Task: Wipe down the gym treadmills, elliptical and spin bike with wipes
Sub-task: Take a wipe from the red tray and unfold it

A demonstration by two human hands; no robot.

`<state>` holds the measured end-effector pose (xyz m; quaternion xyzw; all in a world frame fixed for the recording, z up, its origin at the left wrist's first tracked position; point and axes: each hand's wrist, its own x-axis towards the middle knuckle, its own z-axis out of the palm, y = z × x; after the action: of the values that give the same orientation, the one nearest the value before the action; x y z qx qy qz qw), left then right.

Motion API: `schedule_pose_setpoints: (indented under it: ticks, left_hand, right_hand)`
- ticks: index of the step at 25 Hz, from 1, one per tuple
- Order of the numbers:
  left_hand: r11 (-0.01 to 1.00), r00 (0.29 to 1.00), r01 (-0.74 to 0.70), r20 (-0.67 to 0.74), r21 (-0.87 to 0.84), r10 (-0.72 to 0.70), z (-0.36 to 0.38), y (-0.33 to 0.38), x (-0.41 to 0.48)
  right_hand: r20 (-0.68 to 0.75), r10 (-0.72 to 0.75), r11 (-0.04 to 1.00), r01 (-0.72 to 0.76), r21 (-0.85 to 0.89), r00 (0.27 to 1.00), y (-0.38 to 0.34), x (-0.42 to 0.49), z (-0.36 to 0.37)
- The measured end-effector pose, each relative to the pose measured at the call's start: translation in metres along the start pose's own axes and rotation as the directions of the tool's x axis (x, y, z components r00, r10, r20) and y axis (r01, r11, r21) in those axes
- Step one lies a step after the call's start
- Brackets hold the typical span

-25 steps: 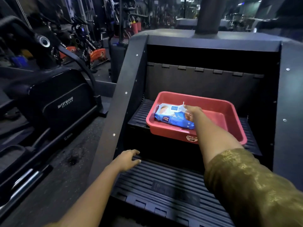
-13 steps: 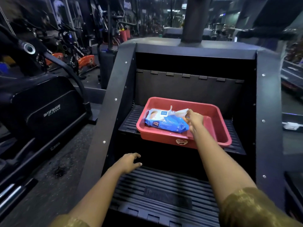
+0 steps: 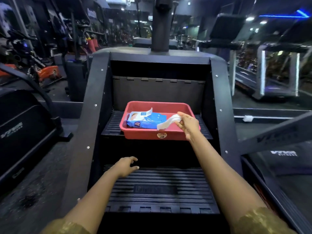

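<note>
You are at the step of taking a wipe, before any wiping starts. Your right hand point(image 3: 188, 126) pinches a white wipe point(image 3: 168, 122) between thumb and fingertips. The wipe hangs from the pinch to the left and a little down, and its free end lies over the right end of the blue wipe pack point(image 3: 145, 120). I cannot tell if the wipe is fully out of the pack or if its tail is caught in the opening. The pack lies flat just left of your grip, inside the red tray point(image 3: 140, 135), and its flap is raised further to the left. The tray sits on the upper step point(image 3: 111, 122) of the stair climber point(image 3: 94, 105), and your right hand is above the tray's right front corner.

Your left hand point(image 3: 126, 166) holds nothing and its fingers are loosely curled. It is at the back edge of the lower step point(image 3: 160, 183), well below and left of the grip. I cannot tell if it touches the step.

The next move, in my judgement, asks you to lift the wipe up and toward you until it comes free. The pack looks light and may rise with it, so the free left hand could press it down. After that you need to carry the wipe to a machine; a treadmill point(image 3: 276, 78) stands far to the right of the grip
</note>
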<state>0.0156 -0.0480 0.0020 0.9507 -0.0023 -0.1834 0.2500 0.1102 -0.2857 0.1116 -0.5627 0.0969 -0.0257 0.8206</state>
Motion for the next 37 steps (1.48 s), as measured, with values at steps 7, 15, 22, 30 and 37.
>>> schedule_pose_setpoints:
  ticks: [7,15,22,30,37]
  left_hand:
    - [0.972,0.974,-0.219,0.071,0.09,0.213,0.036,-0.001,-0.086]
    - [0.829,0.838,-0.522,0.303,0.201,0.454,0.15,-0.017,-0.207]
    - [0.72,0.65,-0.687,0.526,0.098,0.548,0.28,0.052,-0.285]
    - [0.643,0.497,-0.765,0.599,-0.038,0.627,0.424,0.218,-0.395]
    - [0.63,0.52,-0.776,0.581,0.017,0.626,0.474,0.312,-0.42]
  right_hand:
    - [0.025,-0.077,0.976,0.08,-0.202,0.997,0.009,-0.183,-0.067]
    - [-0.232,0.041,0.801,-0.171,-0.574,0.972,0.108,-0.425,-0.183]
    - [-0.53,0.051,0.706,-0.406,-0.581,0.847,0.145,-0.592,-0.281]
    - [-0.787,-0.027,0.864,-0.381,-0.328,0.616,0.099,-0.749,-0.443]
    - [-0.794,-0.031,0.937,-0.259,-0.235,0.607,0.064,-0.767,-0.569]
